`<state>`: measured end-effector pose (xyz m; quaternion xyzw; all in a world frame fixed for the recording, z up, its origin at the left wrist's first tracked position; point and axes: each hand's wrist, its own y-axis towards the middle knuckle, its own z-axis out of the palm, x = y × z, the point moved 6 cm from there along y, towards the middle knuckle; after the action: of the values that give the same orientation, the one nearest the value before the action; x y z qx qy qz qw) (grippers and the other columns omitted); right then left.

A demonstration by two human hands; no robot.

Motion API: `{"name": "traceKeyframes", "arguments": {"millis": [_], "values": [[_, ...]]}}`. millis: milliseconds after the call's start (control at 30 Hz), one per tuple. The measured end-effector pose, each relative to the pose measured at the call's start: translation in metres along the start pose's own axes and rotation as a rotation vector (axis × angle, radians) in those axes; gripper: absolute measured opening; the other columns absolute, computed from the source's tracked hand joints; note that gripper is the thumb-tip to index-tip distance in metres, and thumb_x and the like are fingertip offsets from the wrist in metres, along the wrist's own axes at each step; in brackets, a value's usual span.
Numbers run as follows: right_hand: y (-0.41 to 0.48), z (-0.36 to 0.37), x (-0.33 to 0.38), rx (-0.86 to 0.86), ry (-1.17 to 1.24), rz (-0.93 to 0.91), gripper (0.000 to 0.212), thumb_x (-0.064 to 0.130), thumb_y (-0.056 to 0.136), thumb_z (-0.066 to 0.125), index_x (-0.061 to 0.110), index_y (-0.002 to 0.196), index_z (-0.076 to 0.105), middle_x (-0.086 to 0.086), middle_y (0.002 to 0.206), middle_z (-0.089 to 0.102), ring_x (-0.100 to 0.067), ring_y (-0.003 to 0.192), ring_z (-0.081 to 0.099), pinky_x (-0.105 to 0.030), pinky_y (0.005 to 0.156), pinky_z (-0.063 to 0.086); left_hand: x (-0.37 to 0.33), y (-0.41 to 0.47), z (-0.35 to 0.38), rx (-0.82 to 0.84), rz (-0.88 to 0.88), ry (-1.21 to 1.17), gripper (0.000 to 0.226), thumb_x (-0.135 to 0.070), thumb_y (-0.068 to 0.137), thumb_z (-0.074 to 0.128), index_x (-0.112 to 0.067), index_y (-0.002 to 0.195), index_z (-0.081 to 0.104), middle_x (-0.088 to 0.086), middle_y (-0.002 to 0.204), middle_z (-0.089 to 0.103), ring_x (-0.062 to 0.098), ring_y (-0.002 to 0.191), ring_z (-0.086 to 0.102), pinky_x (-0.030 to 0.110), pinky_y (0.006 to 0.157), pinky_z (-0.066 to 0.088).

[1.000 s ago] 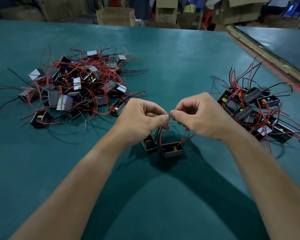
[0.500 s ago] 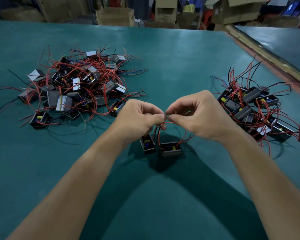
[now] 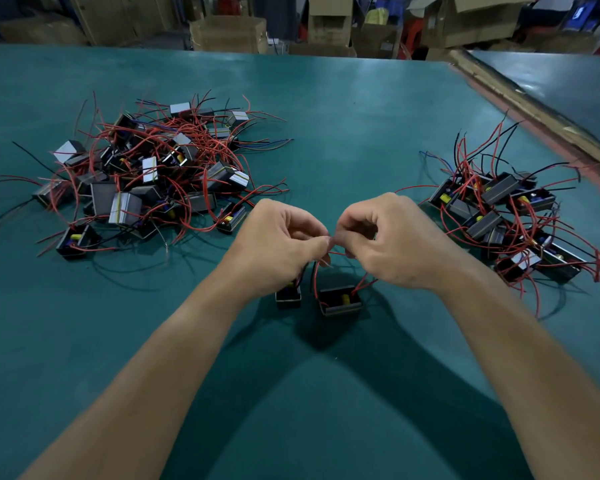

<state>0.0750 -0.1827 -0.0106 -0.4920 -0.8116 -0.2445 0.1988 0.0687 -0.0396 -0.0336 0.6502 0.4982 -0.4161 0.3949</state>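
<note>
Two small black box modules sit on the green table in front of me: the left module (image 3: 288, 298) and the right module (image 3: 340, 301), each with red wires rising from it. My left hand (image 3: 278, 244) and my right hand (image 3: 392, 240) meet above them, fingertips together. Both pinch the ends of the red wires (image 3: 336, 252) between thumb and forefinger. The wire ends themselves are mostly hidden by my fingers.
A big heap of black modules with tangled red and black wires (image 3: 146, 174) lies at the left. A smaller, neater group of modules (image 3: 506, 216) lies at the right. The table's right edge (image 3: 534, 116) runs diagonally; cardboard boxes (image 3: 229, 32) stand beyond the far edge.
Both hands have stayed over the two modules, with the fingertips shifting slightly closer together on the wire ends. The modules have not moved.
</note>
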Motion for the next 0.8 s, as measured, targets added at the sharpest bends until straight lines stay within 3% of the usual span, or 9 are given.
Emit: {"name": "traceKeyframes", "arguments": {"millis": [67, 133, 267, 333, 400, 500, 600, 700, 800], "values": [[0.001, 0.001, -0.003, 0.035, 0.063, 0.086, 0.026, 0.014, 0.089, 0.064, 0.021, 0.064, 0.066, 0.004, 0.056, 0.065, -0.01, 0.049, 0.052, -0.027, 0.053, 0.047, -0.008, -0.002, 0.002, -0.016, 0.159, 0.153, 0.014, -0.004, 0.084, 0.069, -0.012, 0.073, 0.073, -0.004, 0.06, 0.069, 0.001, 0.049, 0.056, 0.016, 0.053, 0.042], [0.001, 0.003, -0.009, 0.07, 0.287, 0.226, 0.031, 0.006, 0.089, 0.063, 0.016, 0.061, 0.065, 0.005, 0.048, 0.058, -0.011, 0.044, 0.048, -0.024, 0.045, 0.045, -0.018, -0.005, 0.003, -0.066, 0.329, 0.314, 0.012, -0.011, 0.083, 0.07, -0.018, 0.073, 0.073, -0.016, 0.054, 0.06, 0.001, 0.046, 0.048, 0.016, 0.052, 0.037], [-0.003, 0.012, -0.019, 0.181, 0.632, 0.46, 0.03, 0.004, 0.09, 0.057, 0.011, 0.061, 0.061, 0.0, 0.051, 0.051, -0.012, 0.044, 0.042, -0.022, 0.041, 0.04, -0.03, -0.011, 0.004, -0.168, 0.512, 0.536, 0.01, -0.019, 0.083, 0.069, -0.022, 0.073, 0.071, -0.02, 0.049, 0.048, 0.016, 0.045, 0.044, 0.023, 0.048, 0.033], [-0.002, 0.013, -0.017, 0.204, 0.699, 0.427, 0.029, 0.006, 0.094, 0.058, 0.01, 0.066, 0.062, -0.001, 0.054, 0.054, -0.01, 0.044, 0.045, -0.021, 0.041, 0.043, -0.026, -0.009, 0.0, -0.178, 0.437, 0.44, 0.009, -0.019, 0.084, 0.068, -0.019, 0.075, 0.072, -0.015, 0.056, 0.061, 0.014, 0.048, 0.053, 0.023, 0.049, 0.04], [0.001, 0.008, -0.017, 0.111, 0.674, 0.351, 0.025, 0.006, 0.094, 0.061, 0.008, 0.07, 0.065, 0.001, 0.054, 0.058, -0.009, 0.043, 0.048, -0.021, 0.041, 0.045, -0.018, -0.004, -0.002, -0.136, 0.27, 0.27, 0.012, -0.014, 0.086, 0.069, -0.016, 0.075, 0.072, -0.009, 0.062, 0.07, 0.007, 0.05, 0.059, 0.021, 0.051, 0.044], [0.004, 0.002, -0.014, -0.042, 0.565, 0.209, 0.019, 0.003, 0.091, 0.066, 0.008, 0.072, 0.067, 0.001, 0.056, 0.064, -0.012, 0.047, 0.054, -0.023, 0.046, 0.05, -0.008, -0.001, -0.004, -0.08, 0.065, 0.049, 0.015, -0.006, 0.089, 0.067, -0.009, 0.075, 0.072, -0.003, 0.06, 0.07, -0.001, 0.04, 0.049, 0.013, 0.045, 0.036], [0.004, -0.002, -0.009, -0.097, 0.467, 0.096, 0.018, 0.005, 0.09, 0.068, 0.009, 0.072, 0.067, -0.006, 0.06, 0.065, -0.013, 0.051, 0.055, -0.029, 0.049, 0.052, -0.002, 0.0, -0.005, -0.051, -0.07, -0.131, 0.014, -0.005, 0.089, 0.066, -0.005, 0.076, 0.071, 0.0, 0.06, 0.07, 0.003, 0.039, 0.039, 0.014, 0.041, 0.034], [0.004, -0.005, -0.005, -0.124, 0.316, -0.02, 0.015, 0.01, 0.088, 0.071, 0.011, 0.073, 0.069, -0.012, 0.065, 0.066, -0.027, 0.054, 0.056, -0.039, 0.057, 0.051, 0.002, -0.001, -0.003, 0.019, -0.173, -0.186, 0.014, -0.008, 0.089, 0.066, -0.008, 0.076, 0.071, 0.001, 0.062, 0.071, 0.006, 0.041, 0.039, 0.014, 0.039, 0.034], [0.003, -0.006, -0.003, -0.146, 0.298, -0.068, 0.01, 0.006, 0.085, 0.074, 0.014, 0.079, 0.072, 0.002, 0.068, 0.069, -0.014, 0.06, 0.06, -0.027, 0.062, 0.052, 0.005, -0.001, -0.001, 0.066, -0.243, -0.232, 0.014, -0.012, 0.09, 0.066, -0.011, 0.077, 0.071, 0.002, 0.064, 0.071, 0.007, 0.041, 0.04, 0.015, 0.04, 0.032]]}}
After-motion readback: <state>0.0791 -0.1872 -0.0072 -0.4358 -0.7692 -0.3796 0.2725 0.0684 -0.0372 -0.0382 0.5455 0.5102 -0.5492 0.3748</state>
